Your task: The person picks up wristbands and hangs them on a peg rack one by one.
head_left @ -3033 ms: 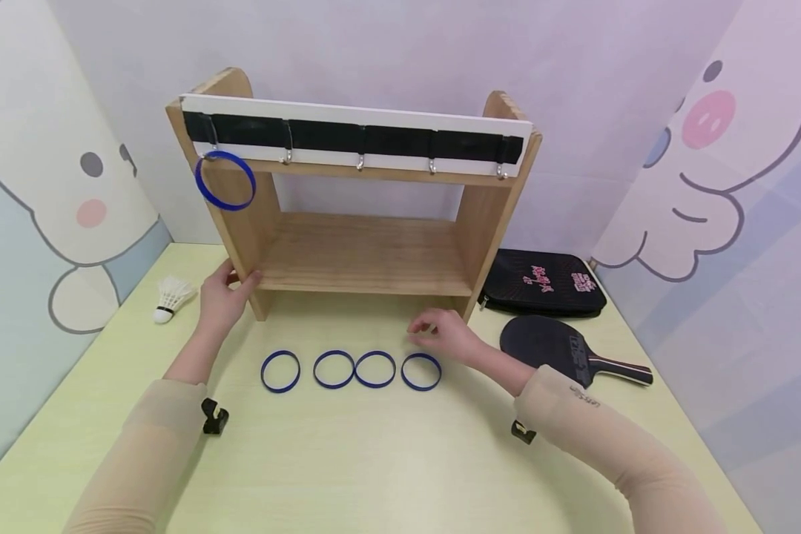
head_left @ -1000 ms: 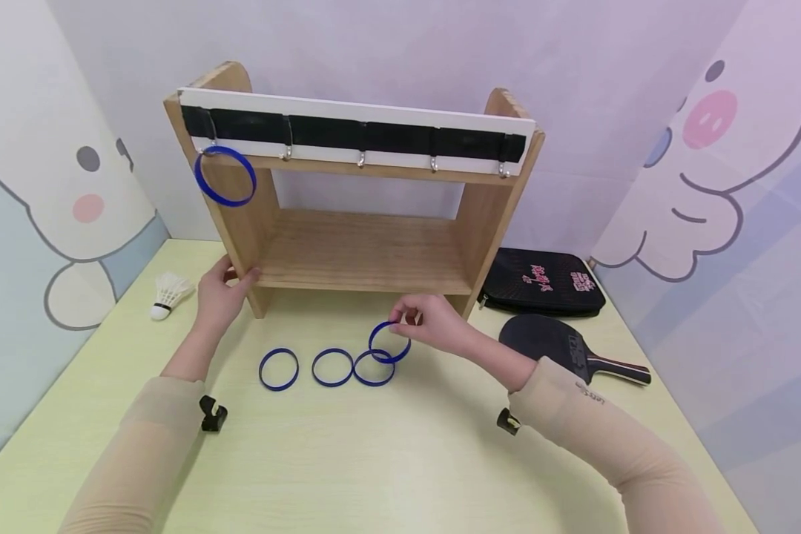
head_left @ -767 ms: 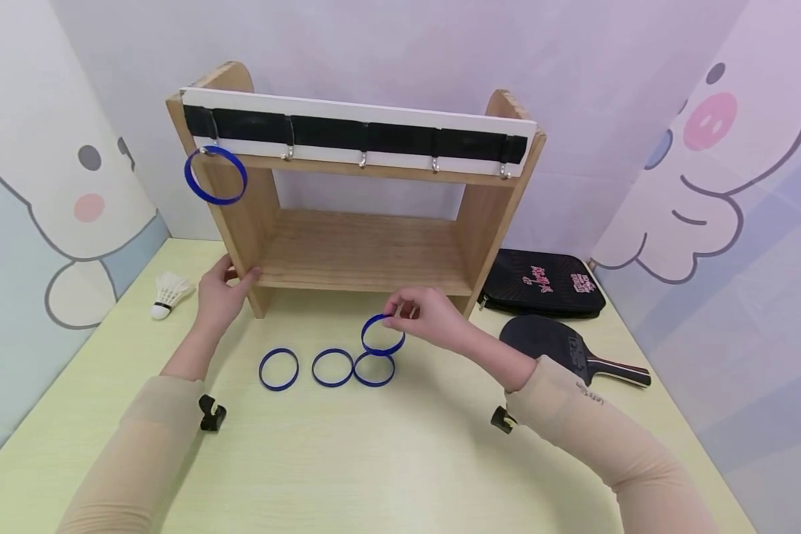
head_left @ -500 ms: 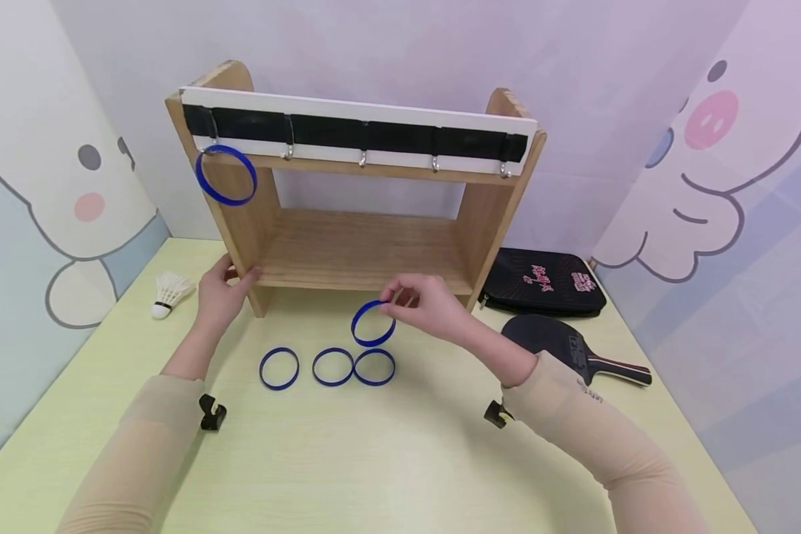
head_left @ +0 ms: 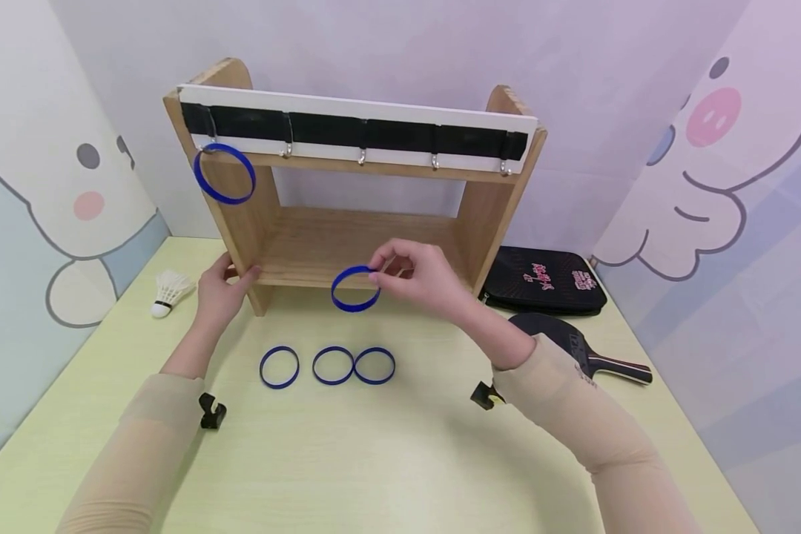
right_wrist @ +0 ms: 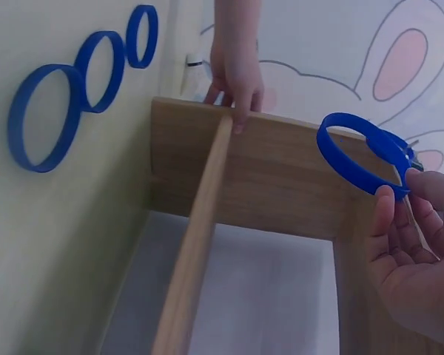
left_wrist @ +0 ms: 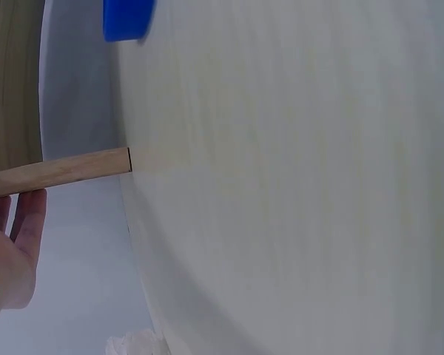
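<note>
My right hand (head_left: 427,278) pinches a blue wristband (head_left: 355,307) at its right edge, in front of the lower board of the wooden shelf (head_left: 320,233). The right wrist view shows thumb and fingertips on that band (right_wrist: 348,168). My left hand (head_left: 222,298) grips the shelf's left side panel low down, thumb in front. Another blue wristband (head_left: 230,201) hangs from the leftmost hook. On the table lie three more: a left band (head_left: 279,387), a middle band (head_left: 333,383) and a right band (head_left: 374,383); the last two touch.
A white strip (head_left: 374,108) with a black band and several metal hooks (head_left: 363,157) runs along the shelf's upper front. A shuttlecock (head_left: 167,293) lies left of the shelf. To the right are a black zipped case (head_left: 541,282) and a table tennis bat (head_left: 550,332).
My right hand has picked up the rightmost wristband from the table and carried it up and to the left, toward the shelf. My left hand has stayed on the side panel.
</note>
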`<state>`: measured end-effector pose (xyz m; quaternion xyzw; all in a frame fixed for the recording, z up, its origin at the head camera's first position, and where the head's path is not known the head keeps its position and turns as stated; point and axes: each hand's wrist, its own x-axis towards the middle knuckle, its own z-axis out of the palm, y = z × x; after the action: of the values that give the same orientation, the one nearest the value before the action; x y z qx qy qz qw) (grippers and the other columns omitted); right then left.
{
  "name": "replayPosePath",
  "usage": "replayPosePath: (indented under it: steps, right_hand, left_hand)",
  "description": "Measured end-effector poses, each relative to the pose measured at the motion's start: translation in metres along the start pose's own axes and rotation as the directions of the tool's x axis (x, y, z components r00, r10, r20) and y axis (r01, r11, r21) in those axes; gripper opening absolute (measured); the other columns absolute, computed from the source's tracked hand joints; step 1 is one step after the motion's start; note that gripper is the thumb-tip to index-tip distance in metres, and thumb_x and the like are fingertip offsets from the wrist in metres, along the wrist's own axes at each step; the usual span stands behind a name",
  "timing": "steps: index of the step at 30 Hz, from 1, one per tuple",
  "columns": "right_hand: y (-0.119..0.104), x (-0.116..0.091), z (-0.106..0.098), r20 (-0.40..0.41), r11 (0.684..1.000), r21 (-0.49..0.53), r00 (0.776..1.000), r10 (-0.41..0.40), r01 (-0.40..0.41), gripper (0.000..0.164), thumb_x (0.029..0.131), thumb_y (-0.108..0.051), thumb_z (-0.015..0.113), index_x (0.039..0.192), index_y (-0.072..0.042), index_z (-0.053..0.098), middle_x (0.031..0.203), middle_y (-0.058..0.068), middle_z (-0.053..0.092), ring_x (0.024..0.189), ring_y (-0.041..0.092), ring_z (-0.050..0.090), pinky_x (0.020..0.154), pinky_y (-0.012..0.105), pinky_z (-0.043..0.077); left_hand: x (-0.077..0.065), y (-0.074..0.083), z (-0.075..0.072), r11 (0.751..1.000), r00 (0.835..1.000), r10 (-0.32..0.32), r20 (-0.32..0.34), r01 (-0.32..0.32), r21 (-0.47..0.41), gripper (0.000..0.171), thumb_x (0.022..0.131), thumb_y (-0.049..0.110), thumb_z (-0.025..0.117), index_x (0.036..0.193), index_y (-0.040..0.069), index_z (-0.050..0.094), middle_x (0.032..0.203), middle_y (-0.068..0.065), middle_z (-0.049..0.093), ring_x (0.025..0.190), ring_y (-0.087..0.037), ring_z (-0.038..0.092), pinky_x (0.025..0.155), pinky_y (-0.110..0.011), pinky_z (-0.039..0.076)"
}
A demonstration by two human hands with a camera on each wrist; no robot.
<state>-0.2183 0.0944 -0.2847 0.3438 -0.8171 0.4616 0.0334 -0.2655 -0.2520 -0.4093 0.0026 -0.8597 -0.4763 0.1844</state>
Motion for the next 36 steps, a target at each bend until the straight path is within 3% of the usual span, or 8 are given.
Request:
replayPosePath:
  steps: [8,16,27,32,36]
  right_hand:
    - [-0.028,0.016,-0.012,-0.135,0.997,0.051,0.99,-0.043,0.05,0.016,0.085,-0.017,0.07,0.098,-0.008,0.065,0.09,0.002,0.066,0.074,0.014,0.063,0.063,0.027,0.052]
    - [-0.046,0.034,-0.006,-0.23,0.972,0.174,0.966,-0.115,0.157,0.017,0.085,-0.014,0.07,0.097,-0.004,0.064,0.086,0.007,0.067,0.07,0.02,0.065,0.064,0.034,0.054]
    - [-0.06,0.063,0.008,-0.378,0.884,0.401,0.922,-0.081,0.242,0.018,0.085,-0.002,0.067,0.099,0.007,0.061,0.092,0.015,0.064,0.073,0.024,0.067,0.072,0.035,0.057]
    - [-0.065,0.067,0.016,-0.431,0.858,0.417,0.896,-0.104,0.301,0.018,0.084,-0.002,0.068,0.097,0.007,0.06,0.089,0.015,0.064,0.072,0.021,0.068,0.073,0.035,0.057]
    - [-0.066,0.069,0.023,-0.486,0.86,0.372,0.863,-0.14,0.349,0.019,0.083,-0.003,0.069,0.095,0.009,0.06,0.088,0.018,0.064,0.071,0.02,0.069,0.071,0.036,0.057]
  left_hand:
    - [0.0,0.0,0.001,1.0,1.0,-0.002,0.001,0.002,-0.004,0.057,0.091,0.036,0.058,0.138,0.005,0.046,0.13,-0.019,0.054,0.109,-0.032,0.054,0.067,-0.01,0.041]
    - [-0.003,0.001,0.0,1.0,1.0,-0.021,0.0,0.021,-0.004,0.058,0.091,0.037,0.058,0.138,0.005,0.046,0.13,-0.019,0.054,0.108,-0.03,0.053,0.068,-0.011,0.041]
    - [-0.003,0.001,-0.001,1.0,1.0,-0.019,-0.002,0.019,-0.003,0.058,0.091,0.037,0.059,0.137,0.003,0.046,0.128,-0.02,0.055,0.108,-0.032,0.053,0.066,-0.009,0.041]
    - [-0.003,0.003,0.0,1.0,1.0,-0.016,-0.006,0.016,-0.009,0.058,0.091,0.036,0.06,0.137,0.003,0.047,0.128,-0.021,0.055,0.107,-0.032,0.054,0.065,-0.007,0.04]
    - [-0.002,0.004,0.0,1.0,1.0,-0.013,-0.005,0.013,-0.011,0.058,0.091,0.037,0.059,0.137,0.004,0.046,0.129,-0.02,0.054,0.107,-0.032,0.054,0.065,-0.007,0.041]
